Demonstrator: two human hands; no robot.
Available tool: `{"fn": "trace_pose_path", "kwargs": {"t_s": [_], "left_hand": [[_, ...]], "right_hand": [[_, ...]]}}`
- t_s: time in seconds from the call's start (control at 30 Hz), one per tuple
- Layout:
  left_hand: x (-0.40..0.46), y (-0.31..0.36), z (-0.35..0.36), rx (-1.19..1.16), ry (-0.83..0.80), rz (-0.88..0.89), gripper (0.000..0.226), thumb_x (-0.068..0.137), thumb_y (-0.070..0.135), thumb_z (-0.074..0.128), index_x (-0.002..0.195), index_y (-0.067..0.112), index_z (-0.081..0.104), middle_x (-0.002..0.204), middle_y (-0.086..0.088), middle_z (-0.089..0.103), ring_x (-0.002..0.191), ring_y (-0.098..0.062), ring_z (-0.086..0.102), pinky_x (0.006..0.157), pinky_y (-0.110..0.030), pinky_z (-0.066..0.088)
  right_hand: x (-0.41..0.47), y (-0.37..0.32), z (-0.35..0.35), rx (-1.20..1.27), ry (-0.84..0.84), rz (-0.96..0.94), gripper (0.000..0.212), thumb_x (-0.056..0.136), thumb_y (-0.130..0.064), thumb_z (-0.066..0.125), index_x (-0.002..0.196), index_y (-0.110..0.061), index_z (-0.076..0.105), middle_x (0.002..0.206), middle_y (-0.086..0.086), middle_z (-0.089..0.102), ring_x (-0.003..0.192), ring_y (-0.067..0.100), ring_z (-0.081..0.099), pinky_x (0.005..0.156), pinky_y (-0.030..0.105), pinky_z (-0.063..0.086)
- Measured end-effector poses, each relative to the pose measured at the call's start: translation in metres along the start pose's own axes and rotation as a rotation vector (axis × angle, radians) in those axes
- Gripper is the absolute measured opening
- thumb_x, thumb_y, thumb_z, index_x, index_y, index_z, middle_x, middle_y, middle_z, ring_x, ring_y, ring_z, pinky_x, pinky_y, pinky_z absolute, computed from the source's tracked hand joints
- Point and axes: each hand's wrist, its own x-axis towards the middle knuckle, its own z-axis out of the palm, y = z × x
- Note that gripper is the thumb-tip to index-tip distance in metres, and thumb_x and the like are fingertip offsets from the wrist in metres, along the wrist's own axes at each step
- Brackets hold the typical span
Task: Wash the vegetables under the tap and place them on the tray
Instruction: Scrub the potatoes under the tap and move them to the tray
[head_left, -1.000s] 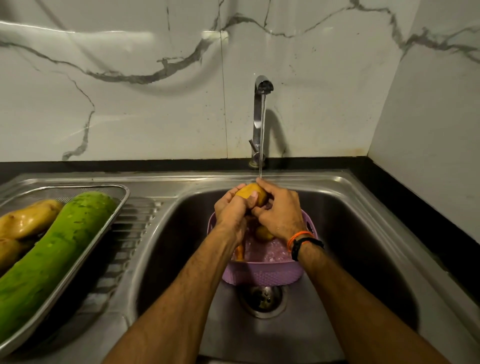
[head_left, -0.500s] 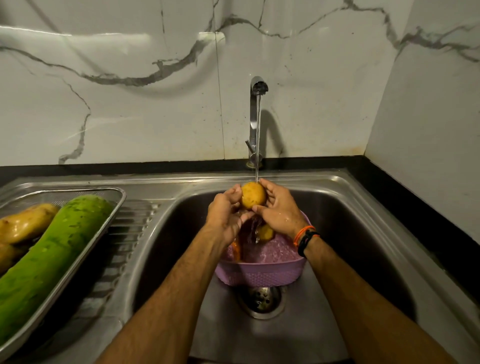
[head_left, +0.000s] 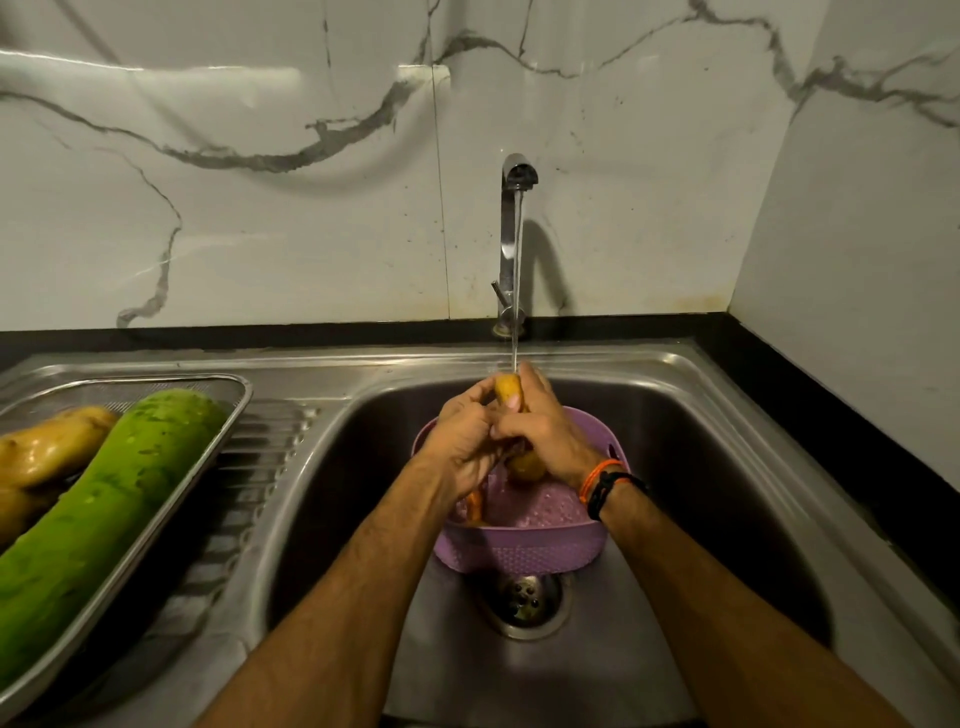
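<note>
A view from above looks down at two bare forearms reaching into a steel sink (head_left: 727, 467). Both hands meet under the tap (head_left: 511, 244), which stands at the back rim, straight beyond the fingertips. A thin stream of water (head_left: 517, 291) falls from its spout onto a potato (head_left: 506, 391) held between the hands.

The left hand (head_left: 465, 441) curls its fingers round the potato's left side. The right hand (head_left: 545, 431) wraps over the right side, with its thumb pressed across the front. Only the yellow top of the potato shows above the fingers, right where the water lands. The right wrist wears an orange band (head_left: 597, 473) and a black band (head_left: 618, 491).

Directly beneath the hands sits a purple basket (head_left: 519, 553) in the sink bowl. Inside it, just below the right palm, lies a second potato (head_left: 527, 467). Something orange (head_left: 474, 506) shows under the left wrist, too hidden to identify. The drain (head_left: 522, 600) lies nearer the viewer than the basket, between the two forearms.

Well to the left of the left hand, a metal tray (head_left: 228, 415) rests on the ribbed drainboard (head_left: 260, 467). It holds a long green gourd (head_left: 98, 519) lying diagonally, and wet potatoes (head_left: 49, 449) touching its left side.

A white marble wall (head_left: 260, 208) with grey veins rises behind the tap and along the right.
</note>
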Motion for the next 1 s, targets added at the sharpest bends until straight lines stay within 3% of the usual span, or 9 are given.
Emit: {"fn": "trace_pose_path", "kwargs": {"t_s": [0.1,0.2,0.27,0.33,0.5,0.7,0.83,0.93,1.0], "left_hand": [[0.006,-0.002,-0.003,-0.018,0.077,0.084,0.047,0.085,-0.02,0.049,0.126,0.001,0.058,0.109,-0.023,0.068,0.097,-0.03,0.067,0.081,-0.036,0.06],[0.012,-0.005,-0.009,0.04,0.145,0.173,0.05,0.086,-0.019,0.051,0.135,-0.005,0.052,0.118,-0.026,0.066,0.106,-0.035,0.067,0.085,-0.038,0.059],[0.009,-0.006,-0.008,0.151,0.141,0.192,0.048,0.09,-0.017,0.049,0.133,0.002,0.057,0.115,-0.017,0.07,0.108,-0.028,0.068,0.09,-0.037,0.057],[0.004,-0.006,-0.002,0.227,0.111,0.193,0.052,0.089,-0.02,0.046,0.127,0.012,0.06,0.107,-0.007,0.073,0.102,-0.018,0.07,0.087,-0.032,0.057],[0.013,-0.01,-0.003,0.226,0.224,0.247,0.042,0.096,-0.01,0.047,0.134,0.004,0.056,0.123,-0.02,0.066,0.113,-0.028,0.066,0.099,-0.044,0.053],[0.005,-0.009,0.005,0.253,0.132,0.222,0.052,0.091,-0.018,0.043,0.134,0.007,0.058,0.12,-0.015,0.068,0.112,-0.024,0.065,0.086,-0.03,0.058],[0.008,-0.008,-0.001,0.2,0.201,0.228,0.046,0.094,-0.012,0.046,0.136,0.004,0.055,0.125,-0.018,0.066,0.115,-0.027,0.065,0.1,-0.041,0.052],[0.001,-0.007,0.0,0.234,0.109,0.19,0.053,0.091,-0.019,0.042,0.136,0.006,0.055,0.127,-0.014,0.065,0.114,-0.023,0.064,0.092,-0.034,0.056],[0.003,-0.007,0.002,0.203,0.13,0.212,0.048,0.093,-0.015,0.044,0.135,0.005,0.056,0.124,-0.016,0.066,0.112,-0.024,0.066,0.093,-0.035,0.056]], "right_hand": [[-0.002,-0.001,0.004,0.068,0.001,-0.037,0.109,0.065,-0.041,0.065,0.156,-0.013,0.014,0.162,0.002,0.014,0.145,0.019,0.022,0.119,0.037,0.021],[-0.005,-0.011,0.015,0.206,0.038,-0.04,0.078,0.088,-0.051,0.061,0.15,-0.016,0.032,0.145,-0.007,0.032,0.129,0.009,0.035,0.114,0.034,0.025],[0.003,-0.007,0.02,0.322,0.072,0.024,0.093,0.075,-0.082,0.054,0.149,-0.028,0.037,0.153,-0.008,0.033,0.138,0.012,0.034,0.118,0.044,0.024],[0.02,0.018,0.022,0.373,0.06,0.018,0.105,0.063,-0.096,0.047,0.147,-0.034,0.04,0.158,-0.001,0.03,0.144,0.019,0.032,0.118,0.052,0.025],[0.007,-0.006,0.031,0.345,0.171,-0.019,0.1,0.066,-0.094,0.045,0.142,-0.03,0.044,0.147,0.001,0.041,0.133,0.018,0.044,0.113,0.048,0.035],[0.015,-0.002,0.028,0.42,0.223,0.0,0.117,0.057,-0.098,0.047,0.149,-0.027,0.034,0.154,0.006,0.036,0.137,0.024,0.042,0.112,0.052,0.036],[0.01,-0.008,0.034,0.424,0.193,-0.034,0.109,0.066,-0.091,0.047,0.153,-0.028,0.028,0.16,-0.003,0.025,0.143,0.017,0.032,0.118,0.048,0.027],[0.018,-0.004,0.03,0.436,0.198,0.014,0.117,0.057,-0.1,0.045,0.149,-0.03,0.034,0.155,0.003,0.034,0.139,0.021,0.039,0.114,0.052,0.032],[0.011,-0.009,0.029,0.402,0.215,-0.013,0.113,0.062,-0.097,0.044,0.15,-0.028,0.033,0.157,0.002,0.031,0.141,0.02,0.036,0.116,0.05,0.031]]}}
